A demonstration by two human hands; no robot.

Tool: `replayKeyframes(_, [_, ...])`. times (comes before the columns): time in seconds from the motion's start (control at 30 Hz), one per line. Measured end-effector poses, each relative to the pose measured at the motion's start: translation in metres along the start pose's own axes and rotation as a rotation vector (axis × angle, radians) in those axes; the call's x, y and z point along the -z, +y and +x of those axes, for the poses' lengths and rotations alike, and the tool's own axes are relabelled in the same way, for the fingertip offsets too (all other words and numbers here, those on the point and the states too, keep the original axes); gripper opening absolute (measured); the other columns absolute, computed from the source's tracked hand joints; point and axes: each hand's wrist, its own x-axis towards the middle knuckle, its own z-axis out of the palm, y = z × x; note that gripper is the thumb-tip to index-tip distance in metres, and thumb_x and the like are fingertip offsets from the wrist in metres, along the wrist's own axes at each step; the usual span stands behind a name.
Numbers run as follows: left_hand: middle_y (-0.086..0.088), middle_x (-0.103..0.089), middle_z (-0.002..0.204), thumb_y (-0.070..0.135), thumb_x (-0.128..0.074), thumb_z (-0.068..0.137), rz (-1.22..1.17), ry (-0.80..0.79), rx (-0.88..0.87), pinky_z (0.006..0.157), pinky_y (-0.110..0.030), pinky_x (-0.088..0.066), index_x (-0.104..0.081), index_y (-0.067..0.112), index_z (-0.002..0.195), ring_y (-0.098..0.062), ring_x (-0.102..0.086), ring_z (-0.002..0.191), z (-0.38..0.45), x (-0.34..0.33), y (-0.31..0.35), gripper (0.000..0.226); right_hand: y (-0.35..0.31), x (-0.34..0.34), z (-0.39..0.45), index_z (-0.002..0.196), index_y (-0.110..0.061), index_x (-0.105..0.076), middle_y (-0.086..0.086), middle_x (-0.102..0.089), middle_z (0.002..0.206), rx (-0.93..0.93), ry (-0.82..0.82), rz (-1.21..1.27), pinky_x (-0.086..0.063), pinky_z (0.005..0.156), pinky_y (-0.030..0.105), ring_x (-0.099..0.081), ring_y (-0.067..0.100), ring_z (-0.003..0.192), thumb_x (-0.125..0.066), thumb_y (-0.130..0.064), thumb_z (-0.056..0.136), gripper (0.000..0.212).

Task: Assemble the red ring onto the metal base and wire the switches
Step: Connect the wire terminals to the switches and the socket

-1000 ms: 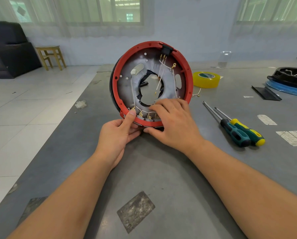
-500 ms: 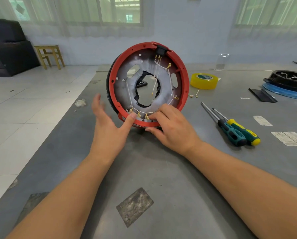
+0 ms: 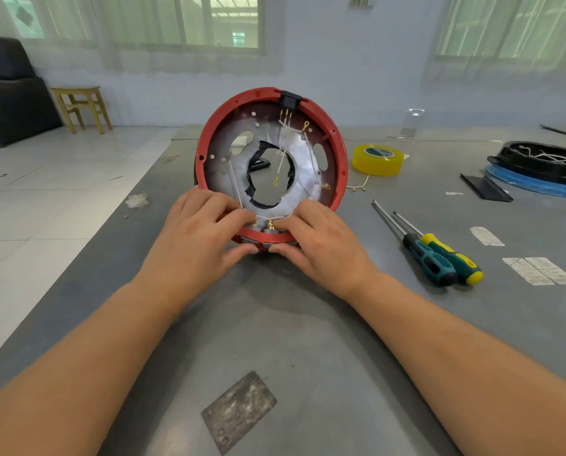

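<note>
1. Hidden parts: the left hand (image 3: 197,238) and right hand (image 3: 321,243) cover the lowest arc of the red ring (image 3: 339,153), so the switches (image 3: 270,229) there show only as grey bodies with brass terminals between the fingers. What the fingertips pinch is too small to make out.
2. Each grip is curled over the ring's bottom edge, fingers inside on the metal base (image 3: 303,159), thumbs underneath against the outer rim. Both hands hold the assembly.
3. The ring sits around the base, and the whole stands tilted on its edge on the counter (image 3: 308,340), its open side facing the camera. A black switch block (image 3: 289,99) sits at the top of the rim; thin white wires (image 3: 283,149) with brass ring terminals run down across the central hole.
4. Room to move: two screwdrivers (image 3: 439,255) lie side by side to the right, apart from the right hand. A yellow tape roll (image 3: 377,159) and loose wired terminals (image 3: 359,188) lie just beyond the ring's right side. A black tray of wires (image 3: 538,162) on a blue disc is cut off by the right edge.
5. The counter is grey, with a worn patch (image 3: 238,411) and paper labels (image 3: 538,269). Left of it lies tiled floor (image 3: 44,192), with a wooden stool (image 3: 82,106) and a dark sofa (image 3: 8,93) under curtained windows.
</note>
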Motion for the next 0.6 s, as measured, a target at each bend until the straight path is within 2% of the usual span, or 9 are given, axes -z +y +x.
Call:
replayKeyframes(0.1, [-0.009, -0.07, 0.099, 0.035, -0.067, 0.096, -0.027, 0.017, -0.119, 0.083, -0.051, -0.054, -0.078, 0.01, 0.105, -0.04, -0.062, 0.092, -0.003, 0.004, -0.012, 0.029, 0.0, 0.0, 0.002, 0.108, -0.005, -0.073, 0.013, -0.061, 0.091, 0.026, -0.004, -0.022, -0.053, 0.07, 0.046, -0.06, 0.031, 0.078, -0.075, -0.036, 0.092, 0.035])
replayKeyframes(0.17, [-0.01, -0.069, 0.098, 0.032, -0.063, 0.099, -0.07, 0.041, -0.118, 0.081, -0.046, -0.055, -0.08, 0.008, 0.105, -0.039, -0.062, 0.092, -0.009, 0.002, -0.014, 0.03, 0.0, 0.003, 0.002, 0.11, -0.009, -0.073, 0.01, -0.062, 0.093, 0.054, -0.006, -0.039, -0.053, 0.074, 0.045, -0.061, 0.029, 0.08, -0.076, -0.04, 0.09, 0.036])
replayKeyframes(0.27, [-0.011, -0.069, 0.098, 0.032, -0.063, 0.1, -0.125, 0.068, -0.077, 0.08, -0.044, -0.056, -0.081, 0.008, 0.107, -0.038, -0.061, 0.093, -0.018, -0.001, -0.013, 0.03, 0.009, 0.013, -0.004, 0.115, -0.02, -0.075, 0.002, -0.067, 0.101, 0.123, 0.002, -0.13, -0.047, 0.094, 0.041, -0.062, 0.025, 0.09, -0.072, -0.045, 0.092, 0.034])
replayKeyframes(0.3, [-0.011, -0.069, 0.097, 0.032, -0.063, 0.1, -0.129, 0.07, -0.075, 0.08, -0.044, -0.056, -0.082, 0.009, 0.107, -0.038, -0.061, 0.093, -0.019, -0.002, -0.013, 0.031, 0.012, 0.016, -0.005, 0.118, -0.021, -0.074, 0.001, -0.068, 0.102, 0.13, 0.003, -0.157, -0.045, 0.095, 0.041, -0.063, 0.025, 0.091, -0.07, -0.045, 0.093, 0.035])
replayKeyframes(0.43, [-0.012, -0.07, 0.094, 0.032, -0.064, 0.098, -0.091, 0.081, -0.076, 0.072, -0.047, -0.06, -0.083, 0.009, 0.104, -0.039, -0.064, 0.089, -0.019, -0.001, -0.011, 0.03, 0.013, 0.02, -0.004, 0.112, -0.013, -0.073, 0.004, -0.07, 0.098, 0.128, 0.01, -0.195, -0.05, 0.091, 0.042, -0.065, 0.029, 0.087, -0.072, -0.041, 0.093, 0.034])
replayKeyframes(0.6, [-0.012, -0.073, 0.092, 0.032, -0.067, 0.098, -0.011, 0.108, -0.105, 0.066, -0.046, -0.06, -0.083, 0.01, 0.101, -0.039, -0.067, 0.083, -0.02, 0.003, -0.011, 0.028, 0.011, 0.019, -0.004, 0.11, -0.013, -0.072, 0.005, -0.068, 0.1, 0.152, -0.025, -0.195, -0.049, 0.088, 0.04, -0.062, 0.029, 0.087, -0.066, -0.039, 0.098, 0.029])
